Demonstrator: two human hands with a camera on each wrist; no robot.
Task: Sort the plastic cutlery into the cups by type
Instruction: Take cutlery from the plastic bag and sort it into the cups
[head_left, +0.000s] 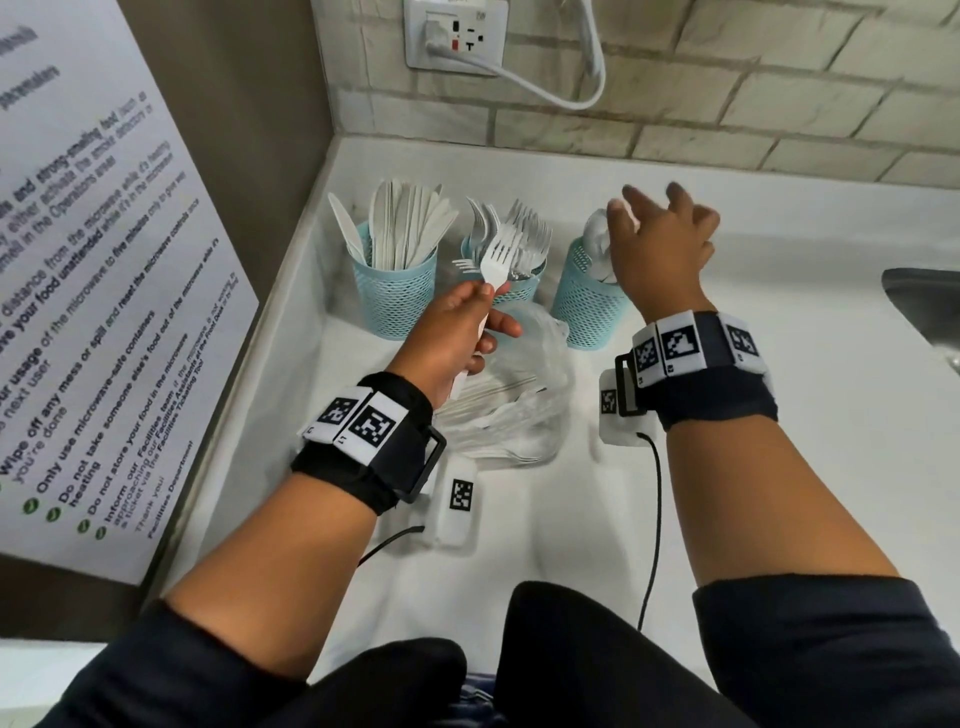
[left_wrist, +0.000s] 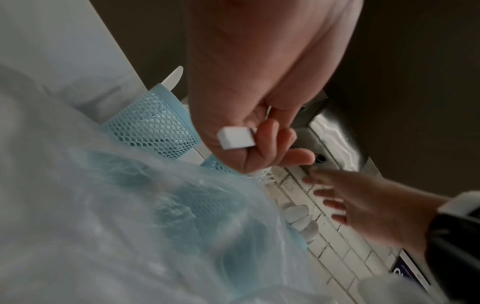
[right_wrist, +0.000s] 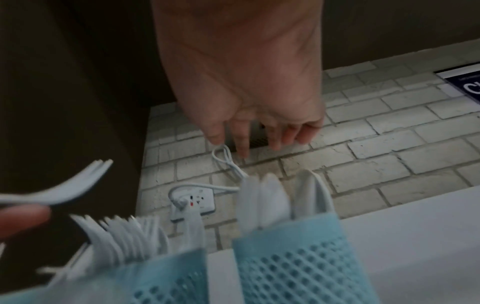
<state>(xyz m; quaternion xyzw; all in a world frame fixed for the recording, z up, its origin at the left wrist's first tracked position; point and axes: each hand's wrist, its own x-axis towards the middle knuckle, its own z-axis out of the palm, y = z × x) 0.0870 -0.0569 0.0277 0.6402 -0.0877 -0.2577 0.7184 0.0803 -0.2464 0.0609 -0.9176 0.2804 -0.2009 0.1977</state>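
Three blue mesh cups stand in a row on the white counter. The left cup (head_left: 393, 291) holds knives, the middle cup (head_left: 514, 288) forks, the right cup (head_left: 587, 306) spoons. My left hand (head_left: 467, 332) grips a white plastic fork (head_left: 497, 254) by its handle (left_wrist: 235, 137), tines up, just in front of the fork cup. My right hand (head_left: 660, 244) hovers over the spoon cup (right_wrist: 298, 265) with fingers (right_wrist: 242, 139) spread and nothing in it. A clear plastic bag (head_left: 511, 395) with more white cutlery lies before the cups.
A brick wall with a socket (head_left: 454, 36) and white cable stands behind the cups. A brown side wall carries a notice poster (head_left: 93, 291) at left. A steel sink (head_left: 924, 301) is at the right edge.
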